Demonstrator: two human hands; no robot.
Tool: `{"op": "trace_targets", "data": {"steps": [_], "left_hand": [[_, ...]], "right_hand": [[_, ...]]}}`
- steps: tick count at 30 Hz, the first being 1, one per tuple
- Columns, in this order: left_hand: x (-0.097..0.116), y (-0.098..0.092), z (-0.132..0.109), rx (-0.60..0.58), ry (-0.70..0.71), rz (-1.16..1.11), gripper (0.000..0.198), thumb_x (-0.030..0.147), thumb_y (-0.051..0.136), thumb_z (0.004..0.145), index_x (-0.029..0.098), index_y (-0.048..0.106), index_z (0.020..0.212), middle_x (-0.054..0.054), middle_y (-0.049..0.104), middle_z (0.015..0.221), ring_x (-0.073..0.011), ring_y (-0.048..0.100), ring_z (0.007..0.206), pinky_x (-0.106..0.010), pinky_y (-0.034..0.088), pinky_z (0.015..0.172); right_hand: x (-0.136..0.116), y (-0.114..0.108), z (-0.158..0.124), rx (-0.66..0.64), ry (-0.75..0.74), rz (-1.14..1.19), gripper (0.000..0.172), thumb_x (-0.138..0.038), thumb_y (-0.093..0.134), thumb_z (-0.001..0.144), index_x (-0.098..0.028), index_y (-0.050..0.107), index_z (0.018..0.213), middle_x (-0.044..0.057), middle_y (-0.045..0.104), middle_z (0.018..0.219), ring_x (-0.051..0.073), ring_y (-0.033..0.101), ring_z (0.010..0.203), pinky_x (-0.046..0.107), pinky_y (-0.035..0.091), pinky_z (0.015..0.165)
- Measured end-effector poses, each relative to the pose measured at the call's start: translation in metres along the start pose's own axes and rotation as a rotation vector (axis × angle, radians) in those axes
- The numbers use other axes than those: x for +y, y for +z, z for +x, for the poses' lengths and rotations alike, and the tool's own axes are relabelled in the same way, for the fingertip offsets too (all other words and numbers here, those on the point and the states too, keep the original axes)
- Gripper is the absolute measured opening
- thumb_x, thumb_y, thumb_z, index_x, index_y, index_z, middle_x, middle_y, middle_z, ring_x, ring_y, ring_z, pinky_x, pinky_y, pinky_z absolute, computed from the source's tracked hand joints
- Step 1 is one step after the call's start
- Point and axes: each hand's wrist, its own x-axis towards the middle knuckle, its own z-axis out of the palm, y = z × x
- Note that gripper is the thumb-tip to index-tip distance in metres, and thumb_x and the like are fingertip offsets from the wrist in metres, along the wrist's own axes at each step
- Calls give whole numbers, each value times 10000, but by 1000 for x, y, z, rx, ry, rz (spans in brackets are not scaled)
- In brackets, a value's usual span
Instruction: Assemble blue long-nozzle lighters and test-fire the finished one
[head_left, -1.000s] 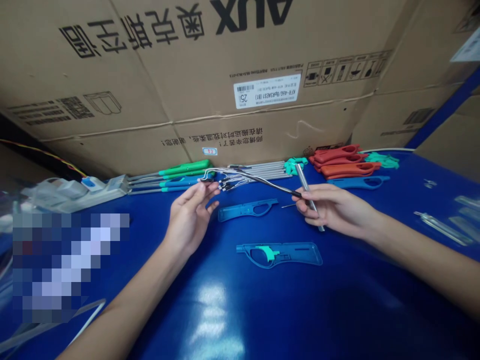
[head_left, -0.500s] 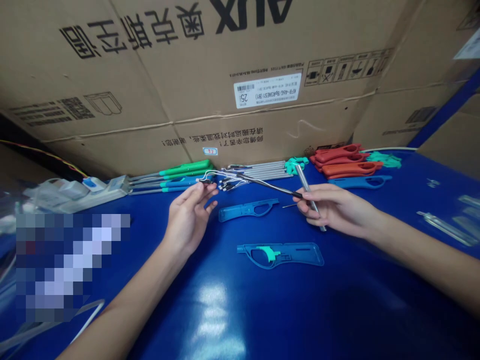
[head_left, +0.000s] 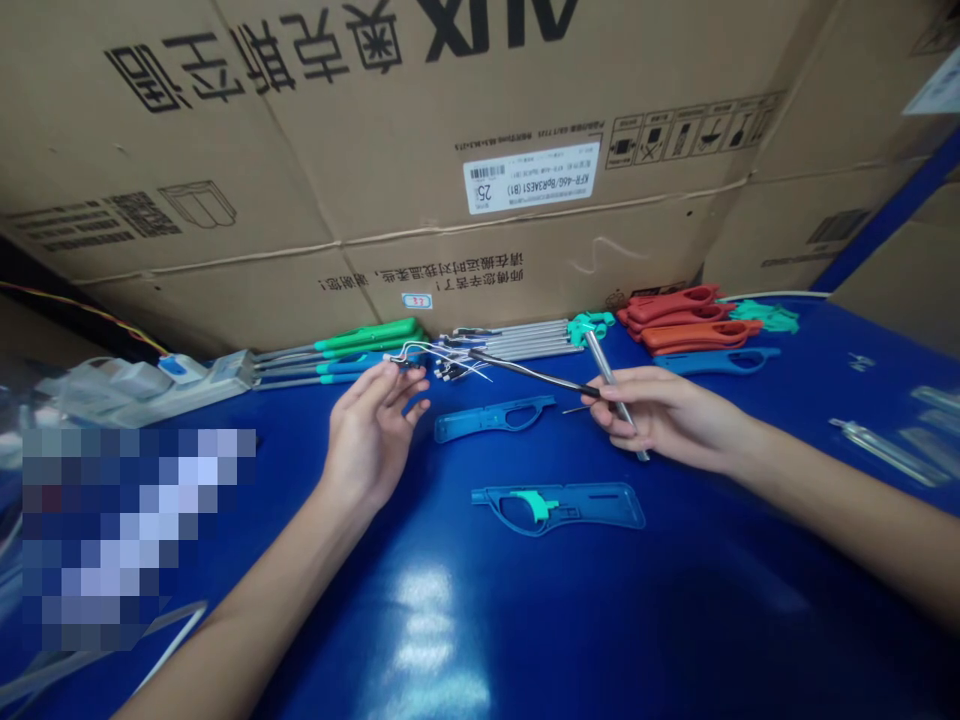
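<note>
"Gripping what, the right hand (head_left: 660, 412)?"

"A slim steel tube (head_left: 611, 385) and black-sheathed wire (head_left: 536, 372) are held; the open left hand (head_left: 367, 430) is kept just below the bare wire ends (head_left: 405, 355)."

Cardboard AUX carton (head_left: 315, 250) behind blue workbench (head_left: 675, 610)

The cardboard box (head_left: 420, 250) bears upside-down black "AUX" and "奥克斯" lettering, and its white label (head_left: 529, 178) reads "KFR-46G/BpR3AES1 (B1)" beside a barcode (head_left: 487, 172) and "25".
</note>
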Motion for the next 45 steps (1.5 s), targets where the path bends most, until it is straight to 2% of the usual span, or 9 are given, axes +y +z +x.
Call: {"op": "trace_targets", "data": {"steps": [8,14,33,45], "left_hand": [[0,0,-1,-11,21,31,251,254,839,627,177,676,802,5,707,762,-147,651,779,-268,467,705],[0,0,-1,3,23,41,233,247,841,623,181,683,781,-2,717,758,-149,659,774,-269,469,719],[0,0,-1,11,37,52,285,246,866,590,173,672,785,-4,726,753,-153,679,783,-264,483,717],[-3,-1,0,16,65,76,342,245,901,522,176,674,769,-21,744,785,-157,692,772,-262,500,710]], "right_hand": [[1,1,0,9,-4,-3,163,-208,779,701,-116,701,810,46,637,659,75,468,495,188,267,398],[0,2,-1,15,4,-24,197,-223,795,684,-126,679,810,41,643,647,75,466,489,189,254,399],[0,3,-1,-1,10,-51,181,-204,779,684,-128,678,814,41,648,638,80,482,487,192,258,385],[-2,4,-3,25,7,-66,200,-201,784,669,-123,672,815,46,652,641,86,498,499,189,266,392]]}}
